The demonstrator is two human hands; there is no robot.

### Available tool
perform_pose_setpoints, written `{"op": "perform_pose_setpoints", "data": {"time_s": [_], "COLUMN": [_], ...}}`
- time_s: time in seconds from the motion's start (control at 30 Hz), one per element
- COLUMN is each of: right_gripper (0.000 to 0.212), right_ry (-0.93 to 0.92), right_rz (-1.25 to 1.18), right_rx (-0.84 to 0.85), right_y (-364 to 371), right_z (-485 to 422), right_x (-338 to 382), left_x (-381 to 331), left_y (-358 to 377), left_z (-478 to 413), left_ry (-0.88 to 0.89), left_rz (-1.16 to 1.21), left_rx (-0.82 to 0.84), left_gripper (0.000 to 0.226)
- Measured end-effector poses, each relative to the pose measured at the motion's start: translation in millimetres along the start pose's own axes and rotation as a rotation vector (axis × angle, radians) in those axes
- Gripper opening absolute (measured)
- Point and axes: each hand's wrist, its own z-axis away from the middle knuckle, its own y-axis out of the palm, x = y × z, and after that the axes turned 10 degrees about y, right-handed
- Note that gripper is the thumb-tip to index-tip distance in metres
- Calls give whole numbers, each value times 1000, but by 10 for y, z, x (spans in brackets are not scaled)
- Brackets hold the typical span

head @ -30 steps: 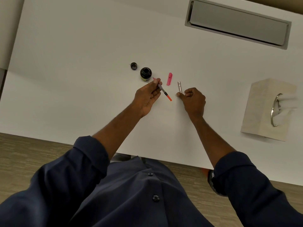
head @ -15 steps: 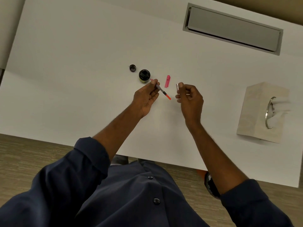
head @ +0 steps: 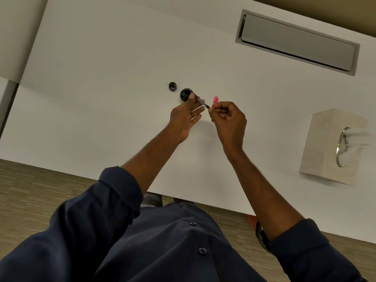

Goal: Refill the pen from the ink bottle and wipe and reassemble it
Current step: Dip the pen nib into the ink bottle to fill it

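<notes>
Left hand (head: 184,117): your fingers are pinching the pen section (head: 201,102).
Right hand (head: 227,117): your fingers are curling shut; contents hidden.
Nearby: open ink bottle (head: 185,94), bottle cap (head: 172,86), pink pen part (head: 215,99) are sitting on the surface (head: 101,78).

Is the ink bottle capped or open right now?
Open. The ink bottle stands upright with its dark mouth showing, and its cap lies apart on the table beside it.

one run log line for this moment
left hand: holds thin clear pen section | right hand: closed at pen's tip | open black ink bottle, pink cap: on table
</notes>
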Motion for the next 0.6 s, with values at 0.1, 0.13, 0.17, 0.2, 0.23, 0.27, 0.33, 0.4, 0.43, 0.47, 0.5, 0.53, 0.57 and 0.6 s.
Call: {"op": "perform_pose_setpoints", "data": {"time_s": [0.1,0.13,0.17,0.2,0.23,0.27,0.33,0.4,0.43,0.47,0.5,0.53,0.57,0.6], "right_gripper": [15,13,12,11,10,10,9,10,10,10,11,11,11,11], "right_ry": [10,15,19,19,14,6,-16,-35,-45,-58,-73,-90,-105,-120], "right_rz": [4,6,8,12,21,36,69,91,105,122,139,155,167,179], "right_rx": [-11,-11,-8,-4,3,10,21,28,29,31,33,36,39,42], "right_y": [31,42,54,66,77,88,110,134,146,159,171,182,190,199], "right_z": [-25,-34,-45,-58,-72,-84,-105,-123,-131,-139,-150,-161,-172,-184], "right_x": [23,33,45,56,69,83,115,146,164,183,201,220,239,259], "left_x": [-10,18,54,83,97,94,61,-6,-34,-50,-64,-69,-67,-65], "left_y": [-62,-109,-165,-224,-272,-309,-359,-377,-381,-386,-387,-387,-386,-385], "left_z": [11,9,9,5,1,-7,-62,-128,-161,-197,-227,-255,-282,-305], "left_ry": [93,196,336,484,610,706,831,892,907,909,909,910,917,923], "left_rz": [-231,-352,-501,-648,-761,-856,-1029,-1176,-1232,-1271,-1299,-1318,-1336,-1346], "left_rx": [-65,-114,-171,-222,-242,-239,-188,-137,-121,-109,-99,-90,-86,-85], "left_gripper": [39,36,30,22,17,19,31,39,40,40,40,38,37,35]}}
